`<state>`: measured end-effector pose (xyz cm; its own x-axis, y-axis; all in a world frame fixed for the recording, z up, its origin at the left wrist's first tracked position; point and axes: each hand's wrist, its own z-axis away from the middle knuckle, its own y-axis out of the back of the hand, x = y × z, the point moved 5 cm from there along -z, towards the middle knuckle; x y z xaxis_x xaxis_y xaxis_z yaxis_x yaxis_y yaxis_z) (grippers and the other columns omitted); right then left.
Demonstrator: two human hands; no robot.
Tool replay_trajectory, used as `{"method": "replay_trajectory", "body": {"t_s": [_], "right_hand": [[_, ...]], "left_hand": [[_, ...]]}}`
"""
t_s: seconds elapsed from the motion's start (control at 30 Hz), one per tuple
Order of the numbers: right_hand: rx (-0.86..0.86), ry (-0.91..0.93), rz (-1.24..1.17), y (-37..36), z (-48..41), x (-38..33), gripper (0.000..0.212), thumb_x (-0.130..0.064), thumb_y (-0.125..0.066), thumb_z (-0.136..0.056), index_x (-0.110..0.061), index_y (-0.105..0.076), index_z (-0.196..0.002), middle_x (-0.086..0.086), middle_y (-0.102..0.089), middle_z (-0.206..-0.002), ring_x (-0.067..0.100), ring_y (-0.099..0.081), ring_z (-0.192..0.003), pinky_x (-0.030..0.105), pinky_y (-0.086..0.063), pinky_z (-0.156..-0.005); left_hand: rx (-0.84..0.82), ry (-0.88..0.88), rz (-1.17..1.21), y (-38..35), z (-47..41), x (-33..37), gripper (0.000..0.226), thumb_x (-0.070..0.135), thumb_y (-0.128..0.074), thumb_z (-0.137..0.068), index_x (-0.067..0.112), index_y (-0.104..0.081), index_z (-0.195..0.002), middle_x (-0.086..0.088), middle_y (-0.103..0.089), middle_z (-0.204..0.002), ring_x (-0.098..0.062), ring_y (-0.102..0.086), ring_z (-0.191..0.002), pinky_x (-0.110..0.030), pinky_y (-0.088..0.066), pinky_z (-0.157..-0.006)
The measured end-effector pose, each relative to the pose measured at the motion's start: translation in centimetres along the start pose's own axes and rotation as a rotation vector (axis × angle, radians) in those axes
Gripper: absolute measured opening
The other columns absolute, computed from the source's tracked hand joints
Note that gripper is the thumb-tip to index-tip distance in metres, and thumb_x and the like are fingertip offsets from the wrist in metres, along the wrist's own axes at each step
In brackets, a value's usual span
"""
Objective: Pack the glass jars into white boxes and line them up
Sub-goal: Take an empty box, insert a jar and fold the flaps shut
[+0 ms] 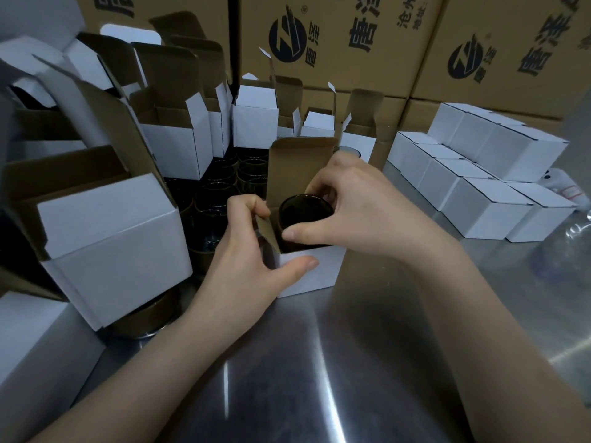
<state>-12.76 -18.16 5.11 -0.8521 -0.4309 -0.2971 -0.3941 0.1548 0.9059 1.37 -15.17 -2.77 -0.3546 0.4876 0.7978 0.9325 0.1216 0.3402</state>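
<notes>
The job is looking well under way but far from finished. Over on the right, a block of closed white cardboard boxes (pixel 479 190) is already standing in tidy rows on the shiny steel table (pixel 319 362). At the back and left, a crowd of open white boxes with brown insides (pixel 179 148) is waiting with flaps up, and the ones I can see into are looking empty. Between them a cluster of loose dark glass jars (pixel 224 185) is sitting unpacked, so I am judging that many rounds are left. In the middle, the person is working on one small open white box (pixel 323 273) near the table's front. The right hand (pixel 361 206) is gripping a dark round glass jar (pixel 303 211) by its rim, thumb on the near side and fingers round the far side. The jar is sitting partly inside the box mouth, its rim above the box walls. The left hand (pixel 246 260) is pinching the brown side flap (pixel 267 235) outward with curled fingers while its thumb is pressing on the white front wall. The tall rear lid flap (pixel 297 167) is standing up, so closing and lining up this box are yet to come. Big brown printed cartons (pixel 335 59) are stacked behind everything.
</notes>
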Motion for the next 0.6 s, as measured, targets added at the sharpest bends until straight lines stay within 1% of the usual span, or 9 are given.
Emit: {"method": "replay_trajectory", "body": {"t_s": [0.07,0.17,0.27,0.33,0.4,0.5,0.53,0.6], "right_hand": [[-0.016,-0.011,0.022,-0.2,0.0,-0.1,0.06,-0.064,-0.073,-0.059,-0.017,-0.066,-0.096,-0.01,-0.039,-0.093,0.004,-0.044,-0.084,0.015,-0.036,-0.062],[-0.035,-0.026,0.05,-0.5,-0.1,-0.3,0.058,-0.062,-0.077,-0.061,-0.014,-0.068,-0.093,-0.004,-0.039,-0.098,0.009,-0.041,-0.086,0.017,-0.036,-0.062],[-0.068,-0.037,0.075,-0.7,-0.1,-0.5,0.057,-0.061,-0.08,-0.062,-0.011,-0.07,-0.089,-0.001,-0.039,-0.1,0.014,-0.043,-0.093,0.022,-0.035,-0.063],[-0.086,-0.045,0.09,-0.8,-0.2,-0.6,0.058,-0.061,-0.081,-0.062,-0.01,-0.07,-0.087,-0.001,-0.038,-0.102,0.016,-0.042,-0.096,0.023,-0.033,-0.062],[-0.114,-0.064,0.104,-0.9,-0.3,-0.7,0.057,-0.061,-0.081,-0.062,-0.009,-0.068,-0.082,0.0,-0.036,-0.103,0.017,-0.04,-0.097,0.022,-0.029,-0.058],[-0.167,-0.092,0.164,-1.2,-0.5,-0.9,0.053,-0.059,-0.081,-0.063,-0.012,-0.056,-0.065,0.001,-0.032,-0.102,0.018,-0.037,-0.098,0.022,-0.024,-0.055],[-0.182,-0.097,0.186,-1.2,-0.6,-1.0,0.054,-0.059,-0.081,-0.064,-0.013,-0.052,-0.062,0.002,-0.03,-0.102,0.019,-0.036,-0.099,0.023,-0.025,-0.056],[-0.2,-0.11,0.213,-1.2,-0.8,-1.3,0.055,-0.057,-0.082,-0.063,-0.013,-0.049,-0.061,0.002,-0.029,-0.103,0.02,-0.035,-0.099,0.026,-0.03,-0.06]], "left_hand": [[-0.004,-0.002,-0.002,0.0,0.0,0.0,0.067,0.034,-0.086,-0.067,0.046,-0.03,-0.101,0.018,-0.054,-0.11,0.001,-0.059,-0.098,-0.01,-0.047,-0.078],[-0.009,0.007,-0.005,-0.1,0.0,0.0,0.066,0.039,-0.086,-0.067,0.043,-0.03,-0.1,0.015,-0.054,-0.11,-0.003,-0.06,-0.097,-0.019,-0.051,-0.08],[-0.014,0.03,-0.008,-0.1,0.0,-0.1,0.065,0.046,-0.08,-0.063,0.038,-0.029,-0.103,0.009,-0.055,-0.113,-0.009,-0.061,-0.097,-0.027,-0.054,-0.081],[-0.018,0.036,-0.011,-0.2,0.1,-0.1,0.066,0.047,-0.08,-0.063,0.036,-0.029,-0.104,0.007,-0.054,-0.114,-0.01,-0.061,-0.099,-0.03,-0.054,-0.083],[-0.018,0.035,-0.016,-0.1,0.1,-0.1,0.067,0.046,-0.081,-0.064,0.037,-0.029,-0.104,0.009,-0.053,-0.114,-0.009,-0.06,-0.1,-0.026,-0.053,-0.082],[-0.022,0.024,-0.008,-0.1,0.1,-0.3,0.068,0.036,-0.087,-0.069,0.037,-0.03,-0.105,0.016,-0.05,-0.114,-0.004,-0.057,-0.102,-0.015,-0.049,-0.082],[-0.023,0.021,-0.004,-0.1,0.1,-0.4,0.067,0.034,-0.087,-0.069,0.037,-0.03,-0.105,0.017,-0.05,-0.114,-0.003,-0.057,-0.103,-0.013,-0.048,-0.082],[-0.028,0.021,-0.003,-0.2,0.1,-0.4,0.067,0.039,-0.085,-0.068,0.038,-0.03,-0.105,0.015,-0.05,-0.116,-0.003,-0.056,-0.106,-0.013,-0.047,-0.083]]}}
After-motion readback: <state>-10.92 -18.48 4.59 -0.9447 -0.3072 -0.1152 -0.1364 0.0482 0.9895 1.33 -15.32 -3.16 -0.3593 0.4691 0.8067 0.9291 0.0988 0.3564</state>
